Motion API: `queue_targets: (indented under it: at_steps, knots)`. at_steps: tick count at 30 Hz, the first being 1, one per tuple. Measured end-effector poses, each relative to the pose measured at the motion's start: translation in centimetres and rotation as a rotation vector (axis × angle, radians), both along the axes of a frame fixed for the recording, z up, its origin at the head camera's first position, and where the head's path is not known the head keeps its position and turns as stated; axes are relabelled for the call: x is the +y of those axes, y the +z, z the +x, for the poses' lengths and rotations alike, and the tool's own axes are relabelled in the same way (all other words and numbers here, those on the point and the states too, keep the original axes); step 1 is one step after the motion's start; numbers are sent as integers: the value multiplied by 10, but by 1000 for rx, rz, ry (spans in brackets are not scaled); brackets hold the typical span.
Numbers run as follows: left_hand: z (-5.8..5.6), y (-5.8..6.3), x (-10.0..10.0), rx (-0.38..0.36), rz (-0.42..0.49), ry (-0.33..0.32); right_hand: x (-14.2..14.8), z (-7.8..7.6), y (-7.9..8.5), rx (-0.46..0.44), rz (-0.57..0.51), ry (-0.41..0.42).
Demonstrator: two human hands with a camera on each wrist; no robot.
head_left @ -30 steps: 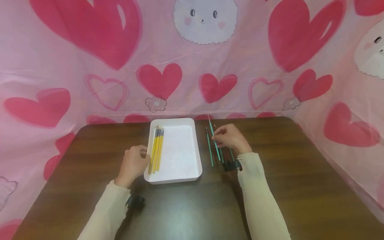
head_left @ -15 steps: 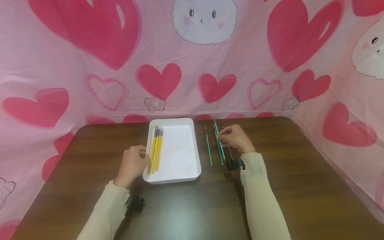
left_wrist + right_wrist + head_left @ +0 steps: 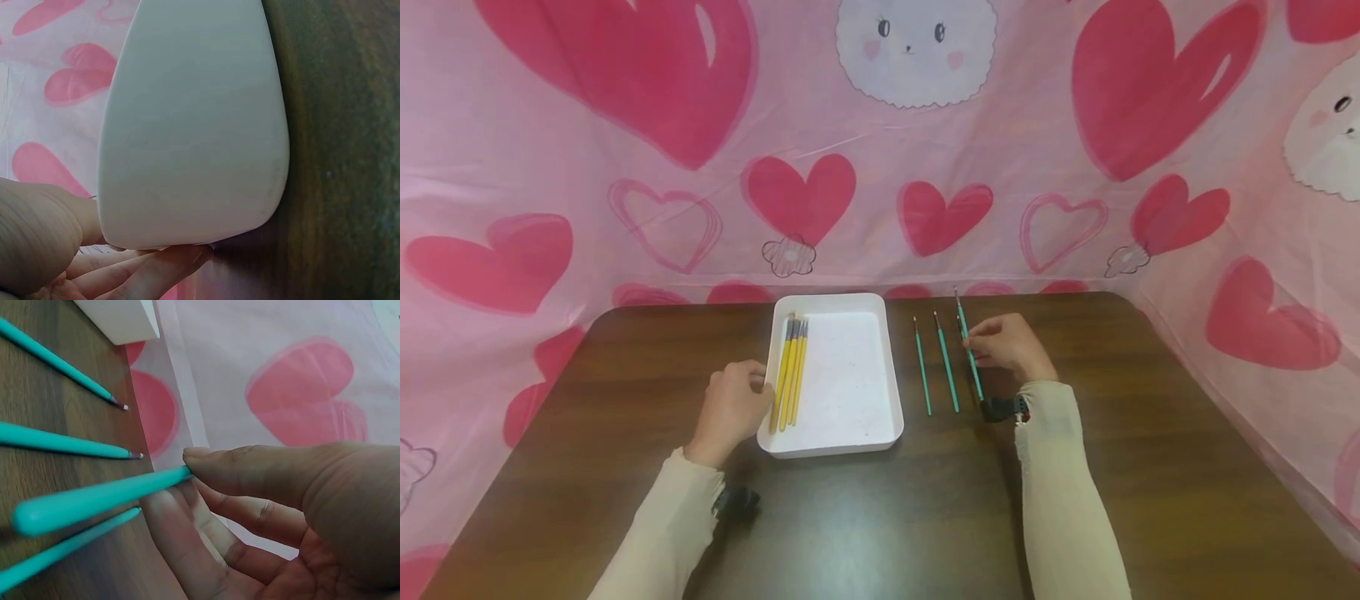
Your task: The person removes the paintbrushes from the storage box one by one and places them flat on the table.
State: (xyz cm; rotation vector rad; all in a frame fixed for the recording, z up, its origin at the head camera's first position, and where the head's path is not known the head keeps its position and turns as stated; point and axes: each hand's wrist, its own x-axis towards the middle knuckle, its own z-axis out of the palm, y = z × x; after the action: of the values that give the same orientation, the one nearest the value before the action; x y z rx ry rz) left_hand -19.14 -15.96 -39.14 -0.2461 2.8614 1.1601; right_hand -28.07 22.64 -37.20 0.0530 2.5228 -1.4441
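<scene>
A shallow white tray (image 3: 850, 387) lies on the table, with several yellow-handled paintbrushes (image 3: 787, 375) side by side along its left wall. My left hand (image 3: 732, 410) grips that wall, thumb at the rim and fingers against the outside. Between right thumb and fingers, my right hand (image 3: 1011, 346) pinches a teal paintbrush (image 3: 103, 500), bristle end pointing away from me. It is raised over another teal paintbrush (image 3: 69, 547), which it partly covers in the head view. Two more, a left teal paintbrush (image 3: 922, 371) and a middle teal paintbrush (image 3: 947, 367), lie apart between tray and right hand.
The brown wooden table (image 3: 865, 525) ends at the back against a pink heart-print cloth (image 3: 865, 217), which also hangs along both sides. A dark wrist camera (image 3: 1000, 408) sits low under the right wrist, close to the brushes.
My right hand has moved to the right with the pinched teal paintbrush, from over the left and middle brushes to over the rightmost one. The left hand has stayed at the tray.
</scene>
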Motion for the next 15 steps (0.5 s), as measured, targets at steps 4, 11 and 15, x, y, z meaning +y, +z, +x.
queue_targets:
  at_steps: [4, 11, 15]
  knots:
    - [0, 1, 0, -1, -2, 1, 4, 0, 0, -4, 3, -20]
    - [-1, 1, 1, 3, -1, -3, 9, -1, -2, -25, 8, -54]
    - [-1, 1, 1, 2, 3, -1, 13, 0, -3, -27, 9, -67]
